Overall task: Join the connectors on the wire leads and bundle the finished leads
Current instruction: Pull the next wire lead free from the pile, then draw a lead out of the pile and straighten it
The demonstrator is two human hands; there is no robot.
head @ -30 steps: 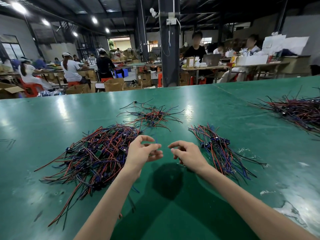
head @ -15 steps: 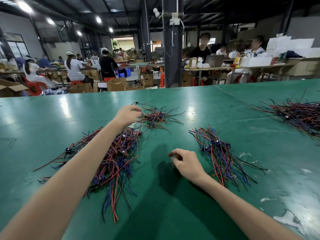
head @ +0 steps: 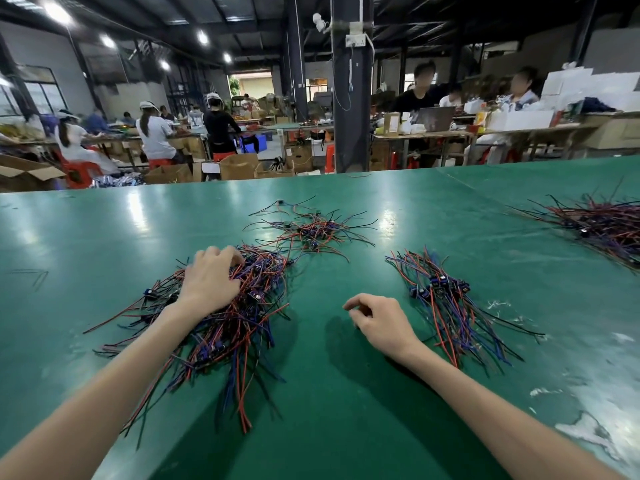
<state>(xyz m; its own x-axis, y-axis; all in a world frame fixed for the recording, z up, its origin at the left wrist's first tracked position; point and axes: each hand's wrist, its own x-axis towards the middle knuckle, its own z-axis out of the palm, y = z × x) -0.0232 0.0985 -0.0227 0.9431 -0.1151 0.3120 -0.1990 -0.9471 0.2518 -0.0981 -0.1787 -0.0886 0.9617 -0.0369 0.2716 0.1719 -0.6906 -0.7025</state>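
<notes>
A big tangled pile of red, blue and black wire leads [head: 239, 327] with small dark connectors lies left of centre on the green table [head: 346, 393]. My left hand [head: 211, 280] rests palm down on top of this pile, its bent fingertips dipping among the wires at the pile's far side; what they hold is hidden. My right hand [head: 381, 323] rests on the bare table between the piles, fingers loosely curled with nothing seen in them. To its right lies a neater row of joined leads [head: 446, 306] with blue connectors.
A smaller loose scatter of leads [head: 311, 232] lies further back at centre. Another heap of leads [head: 602, 225] sits at the far right edge. White scuffed patches [head: 588, 427] mark the table at the near right. Other workers and benches stand beyond the table's far edge.
My left hand left the spot beside my right hand, reached out to the far end of the big pile, then drew back onto its top. My right hand stayed put.
</notes>
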